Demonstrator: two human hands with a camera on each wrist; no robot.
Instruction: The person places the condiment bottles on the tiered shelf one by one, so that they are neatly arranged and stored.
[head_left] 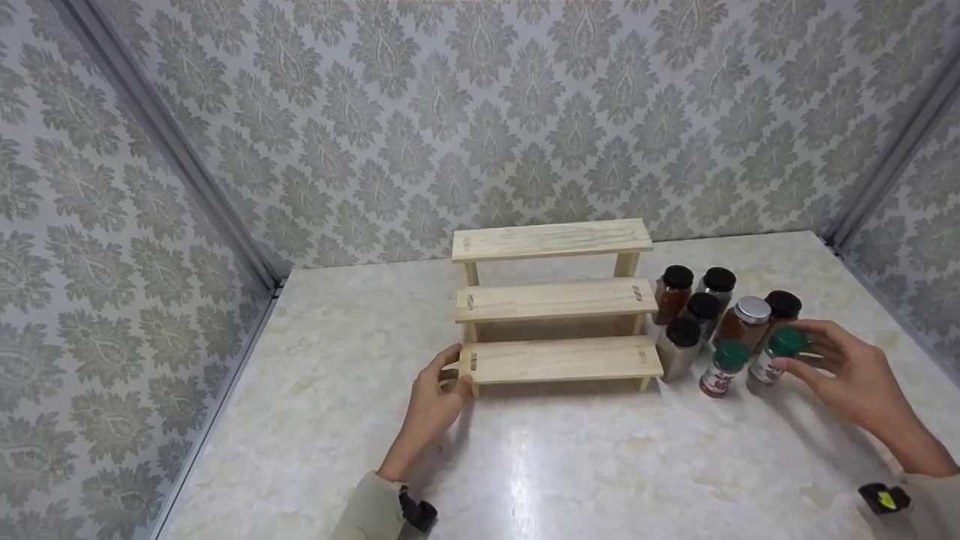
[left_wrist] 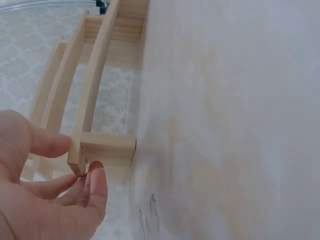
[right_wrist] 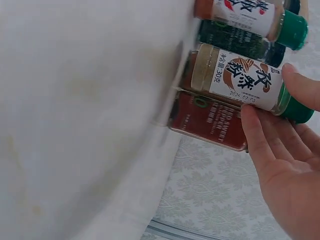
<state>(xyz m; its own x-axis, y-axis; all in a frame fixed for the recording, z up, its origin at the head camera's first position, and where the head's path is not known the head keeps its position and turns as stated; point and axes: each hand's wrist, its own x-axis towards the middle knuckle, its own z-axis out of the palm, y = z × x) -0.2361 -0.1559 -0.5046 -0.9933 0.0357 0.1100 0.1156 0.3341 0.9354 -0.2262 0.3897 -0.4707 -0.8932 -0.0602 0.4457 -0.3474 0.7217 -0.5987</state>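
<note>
Wood formed the rack (head_left: 559,361), its left end pinched by the left hand (head_left: 436,395); right of it, the right hand (head_left: 853,376) gripped 1 green-capped jar (head_left: 766,370). Grasping seemed the step; next probably called for lifting.

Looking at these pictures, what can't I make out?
Head view: the base of the rightmost black-lidded jar, hidden behind the green-capped jar in the right hand.
Left wrist view: the far end of the wooden rack, cut off by the top edge.
Right wrist view: part of the second green-capped jar, cut off by the top edge.
</note>
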